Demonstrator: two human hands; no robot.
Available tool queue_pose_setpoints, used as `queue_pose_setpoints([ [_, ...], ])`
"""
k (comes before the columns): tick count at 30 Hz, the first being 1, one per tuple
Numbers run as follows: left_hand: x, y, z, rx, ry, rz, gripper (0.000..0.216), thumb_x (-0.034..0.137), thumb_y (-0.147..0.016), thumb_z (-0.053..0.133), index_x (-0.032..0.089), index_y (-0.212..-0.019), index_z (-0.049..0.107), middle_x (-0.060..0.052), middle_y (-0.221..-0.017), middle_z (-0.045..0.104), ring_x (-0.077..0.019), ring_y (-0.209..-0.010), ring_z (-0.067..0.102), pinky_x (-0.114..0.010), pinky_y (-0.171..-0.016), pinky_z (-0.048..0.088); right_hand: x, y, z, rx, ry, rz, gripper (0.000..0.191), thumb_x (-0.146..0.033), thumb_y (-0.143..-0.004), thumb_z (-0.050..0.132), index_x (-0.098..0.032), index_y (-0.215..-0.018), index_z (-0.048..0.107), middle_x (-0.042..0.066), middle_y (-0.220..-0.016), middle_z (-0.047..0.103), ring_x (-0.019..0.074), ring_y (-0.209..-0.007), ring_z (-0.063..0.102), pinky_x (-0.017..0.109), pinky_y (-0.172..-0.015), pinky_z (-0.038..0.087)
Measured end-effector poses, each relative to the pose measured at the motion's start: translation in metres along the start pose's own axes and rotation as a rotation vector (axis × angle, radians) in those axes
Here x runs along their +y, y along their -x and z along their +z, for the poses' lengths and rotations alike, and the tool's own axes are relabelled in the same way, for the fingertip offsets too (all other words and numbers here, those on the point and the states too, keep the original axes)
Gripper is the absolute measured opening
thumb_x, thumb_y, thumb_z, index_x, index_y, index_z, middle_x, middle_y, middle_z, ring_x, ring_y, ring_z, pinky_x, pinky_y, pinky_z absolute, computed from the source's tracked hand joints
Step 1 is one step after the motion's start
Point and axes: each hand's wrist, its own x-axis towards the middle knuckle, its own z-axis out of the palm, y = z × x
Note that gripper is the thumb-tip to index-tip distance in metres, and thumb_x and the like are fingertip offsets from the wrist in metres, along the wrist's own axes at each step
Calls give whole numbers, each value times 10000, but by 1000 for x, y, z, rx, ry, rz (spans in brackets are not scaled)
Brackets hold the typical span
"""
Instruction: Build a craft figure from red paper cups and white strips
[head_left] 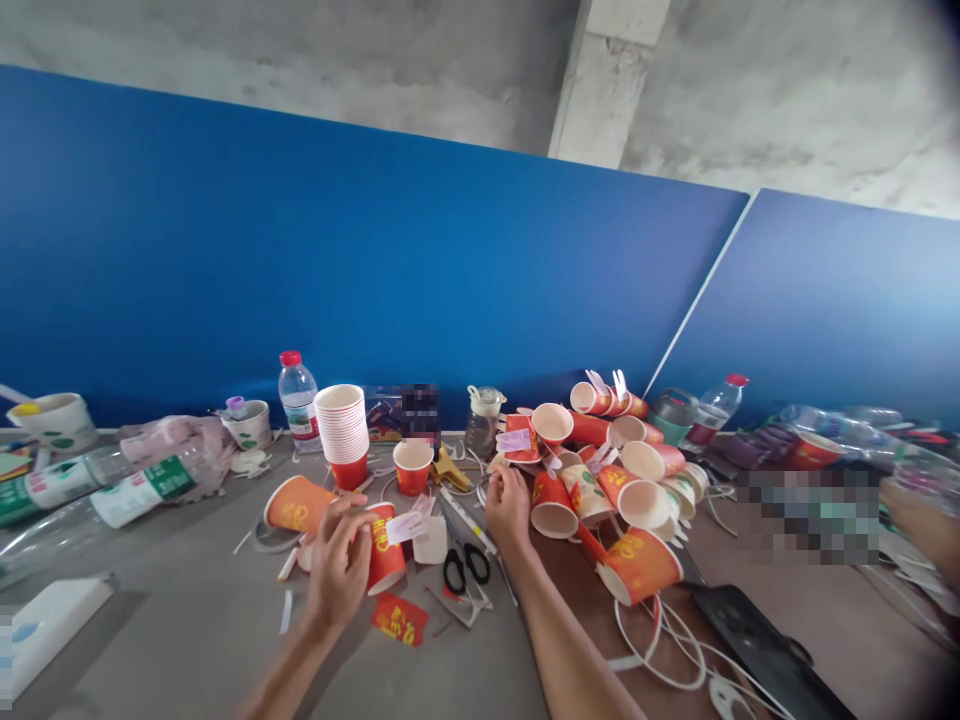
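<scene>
My left hand (pixel 341 555) has its fingers curled against a red paper cup (pixel 384 560) with yellow lettering, tilted on the table. A pale cut-out (pixel 406 527) sticks out from that cup's side. At the edge of a pile of cups, my right hand (pixel 508 505) is closed in a pinch; a small pale bit shows at its fingertips, too small to name. Black-handled scissors (pixel 466 570) lie between my hands, beside a white marker (pixel 469 520). An orange cup (pixel 298 505) lies on its side left of my left hand. Below sits a red paper scrap (pixel 399 620).
A tall stack of cups (pixel 341 430) and a water bottle (pixel 298 400) stand behind. Several cups (pixel 645 505) lie piled at right, near white cables (pixel 675 670) and a black case (pixel 765 650). Empty bottles (pixel 142 490) lie at left. Another person's hand (pixel 922 520) is far right.
</scene>
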Motion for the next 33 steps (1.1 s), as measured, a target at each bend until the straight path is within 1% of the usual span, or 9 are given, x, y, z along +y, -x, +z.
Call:
queue_pose_setpoints([
  [5, 3, 3, 0, -20, -42, 49, 367, 621, -1083, 747, 346, -888, 893, -154, -1185, 950, -431, -1231, 884, -646, -1189, 761, -2, 3, 0, -8, 10, -26, 309, -133, -1064, 587, -240, -1131, 870, 151, -1082, 865, 373, -1078, 792, 465, -1018, 602],
  [8, 1, 2, -1, -15, -42, 82, 374, 603, -1115, 727, 342, -921, 911, -146, -1170, 944, -413, -1196, 893, -621, -1145, 778, -3, 4, 1, -14, 26, -45, 345, -113, -1088, 568, -222, -1177, 883, 158, -1116, 868, 366, -1095, 779, 455, -1013, 581],
  [14, -2, 1, -2, -13, -25, 118, 388, 587, -1151, 709, 326, -948, 911, -154, -1171, 915, -430, -1176, 897, -654, -1135, 768, -16, 11, 3, -66, 38, -112, 320, -77, -1099, 648, -219, -1244, 894, 133, -1174, 881, 337, -1110, 767, 431, -1037, 556],
  [18, -1, 1, -2, -7, -35, 115, 388, 601, -1149, 699, 324, -963, 898, -148, -1164, 913, -413, -1170, 898, -632, -1138, 771, -31, 18, 3, -166, 23, -243, 286, -60, -1090, 732, -221, -1257, 901, 121, -1175, 881, 328, -1113, 775, 430, -1064, 559],
  [21, 0, 0, -4, -36, -45, 104, 372, 587, -1158, 689, 298, -1054, 900, -157, -1194, 911, -407, -1210, 902, -600, -1190, 767, -43, 22, 1, -239, -28, -372, 315, -66, -1087, 726, -214, -1296, 909, 134, -1204, 902, 334, -1125, 780, 440, -1049, 568],
  [24, -2, -2, -4, -41, -57, 66, 401, 624, -1164, 650, 290, -1137, 870, -162, -1221, 917, -402, -1221, 909, -568, -1146, 782, -54, 24, -4, -302, -60, -455, 302, -95, -1087, 729, -242, -1273, 917, 125, -1209, 920, 337, -1150, 777, 446, -1044, 576],
  [26, -2, -4, -4, -30, -60, 47, 398, 637, -1160, 632, 303, -1161, 847, -167, -1231, 922, -409, -1219, 915, -583, -1126, 784, -60, 24, -10, -344, -54, -483, 268, -107, -1090, 737, -267, -1209, 917, 106, -1165, 922, 333, -1164, 773, 446, -1068, 577],
  [30, -2, -6, -1, -57, -79, 7, 308, 557, -1130, 665, 304, -1172, 834, -181, -1258, 944, -447, -1266, 912, -646, -1184, 757, -69, 20, -20, -364, -18, -452, 261, -100, -1113, 710, -273, -1108, 906, 101, -1110, 931, 323, -1156, 791, 435, -1075, 588],
  [33, -2, -8, 1, -81, -108, -22, 267, 544, -1059, 704, 312, -1085, 832, -176, -1135, 954, -454, -1170, 916, -644, -1141, 757, -83, 16, -28, -456, -76, -454, 250, -110, -1101, 724, -263, -1115, 921, 106, -1102, 953, 311, -1102, 836, 411, -1034, 627],
])
